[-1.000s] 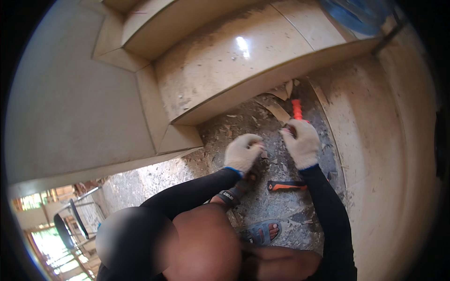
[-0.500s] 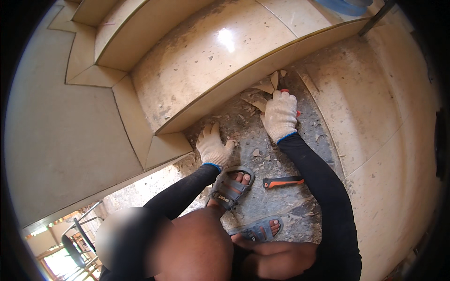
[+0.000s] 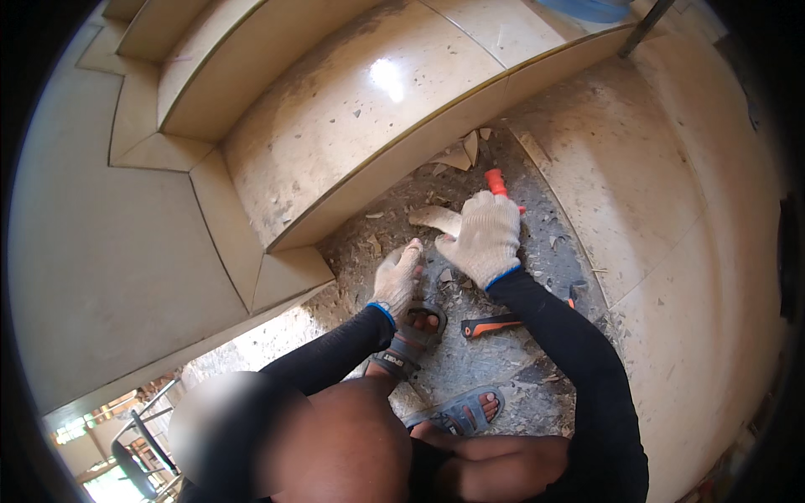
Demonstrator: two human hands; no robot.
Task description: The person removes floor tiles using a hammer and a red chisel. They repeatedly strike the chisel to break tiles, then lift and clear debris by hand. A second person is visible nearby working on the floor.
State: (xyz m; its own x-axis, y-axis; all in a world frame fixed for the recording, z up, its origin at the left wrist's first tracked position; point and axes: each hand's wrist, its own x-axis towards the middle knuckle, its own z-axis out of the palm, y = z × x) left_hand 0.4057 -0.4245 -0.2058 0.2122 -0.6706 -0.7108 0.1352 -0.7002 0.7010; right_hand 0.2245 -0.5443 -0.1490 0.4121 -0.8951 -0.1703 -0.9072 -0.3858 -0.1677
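Observation:
My right hand, in a white knit glove, is closed around a red tool whose red parts stick out above and beside the fingers; its working end is hidden. A pale broken tile piece lies against the thumb side of this hand; I cannot tell whether it is gripped too. My left hand, gloved alike, is just left of it, fingers partly bent and apart from the thumb, with nothing visible in them. A hammer with a black and orange handle lies on the rough floor, partly under my right forearm.
Tiled steps rise ahead and to the left. Broken tile shards lie at the foot of the step. Large beige tiles border the bare patch on the right. My sandalled feet stand on it, near the hammer.
My right hand has drawn back toward me with the red tool, and the long tile piece has shifted nearer. My left hand has lifted from the rubble and turned toward the right hand.

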